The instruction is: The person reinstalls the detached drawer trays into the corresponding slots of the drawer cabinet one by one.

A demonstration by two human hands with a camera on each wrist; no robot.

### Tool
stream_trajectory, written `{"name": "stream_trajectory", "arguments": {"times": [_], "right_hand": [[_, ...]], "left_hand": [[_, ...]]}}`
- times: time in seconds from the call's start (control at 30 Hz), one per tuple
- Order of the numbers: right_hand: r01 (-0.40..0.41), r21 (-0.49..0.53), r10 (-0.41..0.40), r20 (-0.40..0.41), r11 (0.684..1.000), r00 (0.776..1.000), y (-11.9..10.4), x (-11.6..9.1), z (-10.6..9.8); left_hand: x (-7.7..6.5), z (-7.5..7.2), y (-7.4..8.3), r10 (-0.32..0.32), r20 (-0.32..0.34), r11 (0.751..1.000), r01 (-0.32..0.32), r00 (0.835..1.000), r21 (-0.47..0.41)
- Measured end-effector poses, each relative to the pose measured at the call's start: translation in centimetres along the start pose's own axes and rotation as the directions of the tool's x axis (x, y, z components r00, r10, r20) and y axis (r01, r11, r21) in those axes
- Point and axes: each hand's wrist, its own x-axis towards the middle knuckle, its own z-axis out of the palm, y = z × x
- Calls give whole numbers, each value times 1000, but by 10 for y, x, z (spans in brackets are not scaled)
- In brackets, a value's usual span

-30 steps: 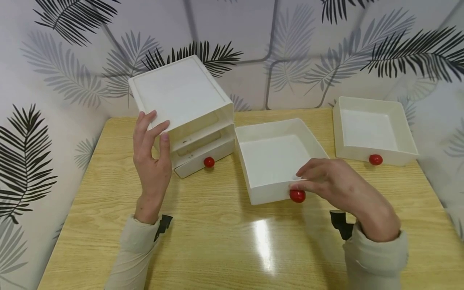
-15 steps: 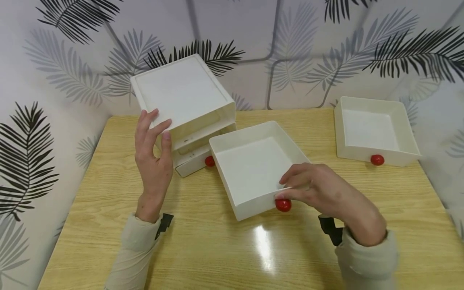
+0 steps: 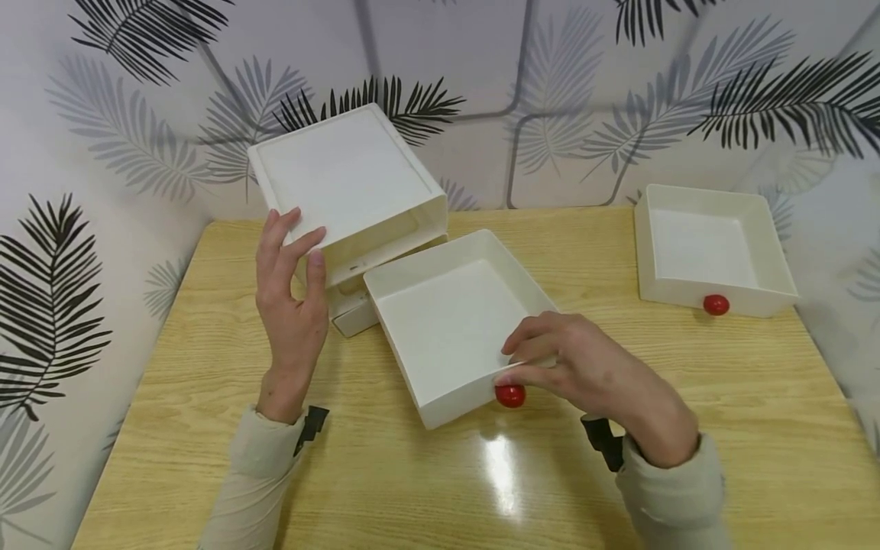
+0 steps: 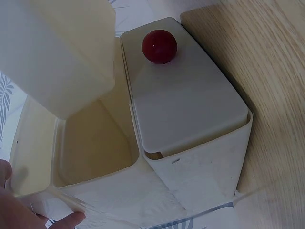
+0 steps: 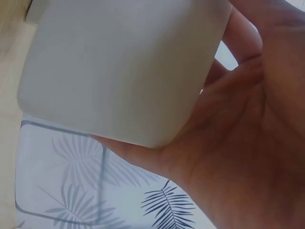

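Note:
A white drawer cabinet (image 3: 347,179) stands at the back left of the table. My left hand (image 3: 292,298) rests on its top left edge, fingers spread over the corner. The left wrist view shows two vacant bays and a fitted bottom drawer (image 4: 188,90) with a red round knob (image 4: 159,46). My right hand (image 3: 571,359) pinches the front rim of a loose white drawer (image 3: 443,328), just above its red knob (image 3: 510,396). This drawer is tilted, its back corner at the cabinet's front, overlapping the middle bay (image 4: 97,143) in the left wrist view.
Another white drawer (image 3: 715,286) with a red knob (image 3: 716,305) sits on the wooden table (image 3: 385,489) at the back right. A leaf-patterned backdrop (image 3: 564,92) rises directly behind the table and along its sides.
My right hand has carried the loose drawer left to the cabinet front, so it now covers the bottom drawer's knob in the head view. My left hand has stayed on the cabinet.

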Motion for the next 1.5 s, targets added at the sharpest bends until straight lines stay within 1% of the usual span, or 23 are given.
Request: {"name": "stream_trajectory", "arguments": {"times": [0.2,0.57,0.8,1.0,1.17,1.37,1.5], "right_hand": [[31,-7,-31,-9,999,999,-1,3,6],[64,-73,-65,-11,995,998,-7,6,12],[114,-84,-116,-14,990,993,-8,7,16],[116,-92,-118,-16,989,993,-10,8,18],[99,-101,-100,-5,990,995,-12,9,19],[20,-138,-16,31,990,999,-17,9,20],[-1,-153,8,45,988,999,-19,9,22]], "left_hand": [[-1,0,1,-5,-2,1000,5,1000,1],[-1,0,2,-14,1,1000,14,1000,-4],[-1,0,3,-16,-5,1000,16,1000,-11],[-1,0,3,-15,-5,1000,15,1000,-10],[0,1,3,-14,-7,1000,14,1000,-11],[1,1,4,-8,-9,1000,8,1000,-15],[0,1,5,-10,-9,1000,10,1000,-16]]}}
